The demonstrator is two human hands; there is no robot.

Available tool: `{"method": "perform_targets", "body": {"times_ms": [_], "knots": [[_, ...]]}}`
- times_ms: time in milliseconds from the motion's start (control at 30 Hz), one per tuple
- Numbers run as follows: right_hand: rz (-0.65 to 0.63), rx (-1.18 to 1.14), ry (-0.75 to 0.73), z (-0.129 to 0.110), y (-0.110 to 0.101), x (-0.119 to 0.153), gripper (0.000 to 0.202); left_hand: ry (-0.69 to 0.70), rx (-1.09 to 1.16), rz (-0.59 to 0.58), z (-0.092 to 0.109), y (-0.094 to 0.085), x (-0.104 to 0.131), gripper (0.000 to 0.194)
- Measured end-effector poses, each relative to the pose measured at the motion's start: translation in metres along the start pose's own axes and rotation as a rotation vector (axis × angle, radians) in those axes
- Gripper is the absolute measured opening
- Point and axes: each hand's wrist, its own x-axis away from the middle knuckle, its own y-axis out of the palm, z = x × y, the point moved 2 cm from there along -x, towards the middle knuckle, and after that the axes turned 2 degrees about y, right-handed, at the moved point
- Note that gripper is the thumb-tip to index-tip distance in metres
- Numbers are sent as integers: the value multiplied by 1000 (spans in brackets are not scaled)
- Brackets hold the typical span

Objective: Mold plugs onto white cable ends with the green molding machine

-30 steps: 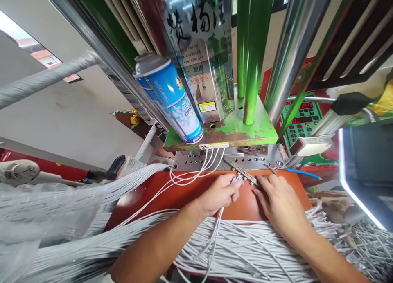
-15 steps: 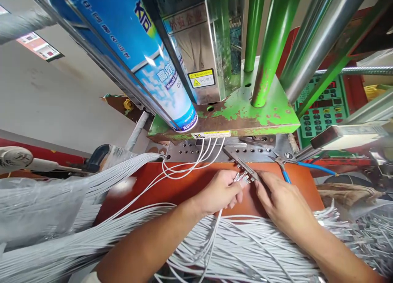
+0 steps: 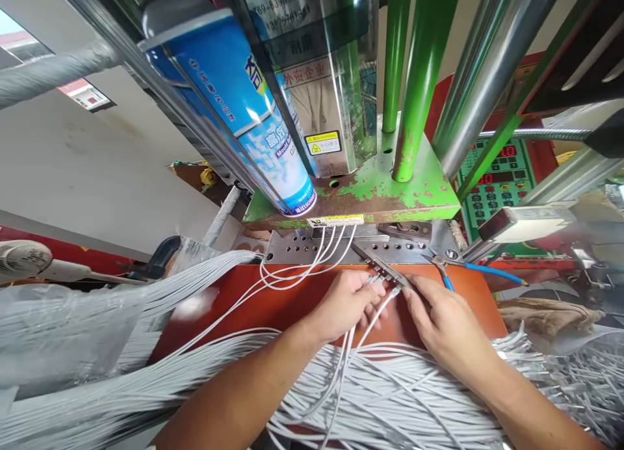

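Our left hand (image 3: 348, 305) pinches white cables (image 3: 345, 352) near their ends; our right hand (image 3: 441, 315) grips the metal strip (image 3: 385, 270) over the orange bench (image 3: 292, 308). Cables look light, floppy; strip, rigid; we'd hold both near the ends.

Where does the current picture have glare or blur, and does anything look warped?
Head view: pale glare at the left of the orange tabletop, streaks on the metal column; the left hand looks slightly blurred around its fingertips; spray can and metal column lean apart toward the top, suggesting wide-angle distortion.
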Motion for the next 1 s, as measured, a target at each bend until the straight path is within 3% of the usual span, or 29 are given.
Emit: {"method": "perform_targets", "body": {"times_ms": [133,400,467,567,633,833,1000], "knots": [[-17,9,-23,-1,-1,1,29,-66,-49,-30,2,-9,-4,30],[-66,123,-138,1,4,2,29,-77,-124,-85,3,-5,-5,30],[-13,114,-104,3,2,2,28,20,-202,1,6,-8,-3,33],[56,106,-62,5,-1,2,28,220,-406,287,11,-20,0,32],[57,103,-57,5,-2,3,28,254,-467,368,12,-26,0,30],[6,115,-103,3,1,2,27,44,-287,187,6,-26,-8,22],[-39,143,-187,1,2,3,26,50,-147,149,9,-22,-10,23]]}}
